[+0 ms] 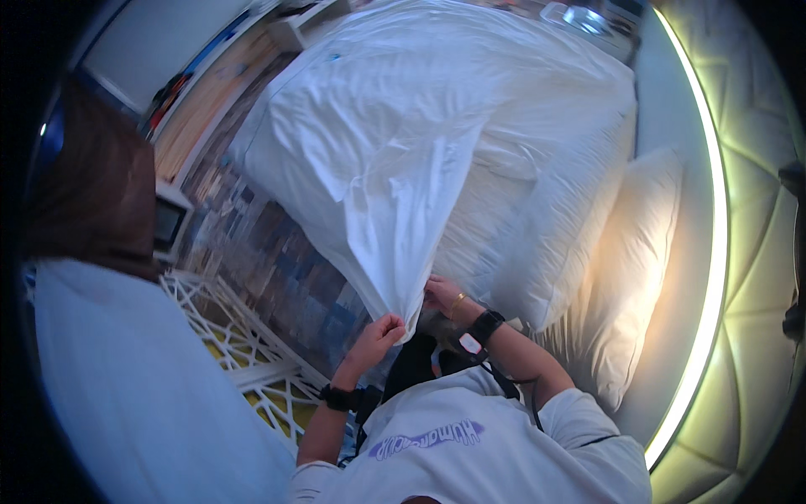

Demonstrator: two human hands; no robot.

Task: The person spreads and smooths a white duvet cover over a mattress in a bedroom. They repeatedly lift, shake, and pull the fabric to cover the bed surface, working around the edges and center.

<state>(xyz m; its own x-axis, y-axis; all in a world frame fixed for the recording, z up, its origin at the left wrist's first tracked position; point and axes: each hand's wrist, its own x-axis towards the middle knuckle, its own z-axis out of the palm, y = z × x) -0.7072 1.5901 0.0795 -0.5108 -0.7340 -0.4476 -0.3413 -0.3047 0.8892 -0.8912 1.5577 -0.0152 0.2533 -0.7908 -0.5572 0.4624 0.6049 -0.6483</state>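
A white duvet or cover (390, 151) spreads over the bed, and its near corner is drawn up to a point between my hands. My left hand (385, 331) pinches the tip of that corner. Close beside it, my right hand (442, 293) grips the cover's right edge, with some fingers hidden by the fabric. White sheet (485, 220) shows to the right of the cover's edge. Two white pillows, one nearer the middle (560, 233) and one against the headboard (642, 252), lie to the right.
A padded headboard (749, 252) with a lit strip (715, 189) curves along the right. At lower left stand a white lattice panel (252, 353) and a pale blue-white cloth surface (138, 390). Brown fabric (101, 189) hangs at far left, above patterned flooring (283, 246).
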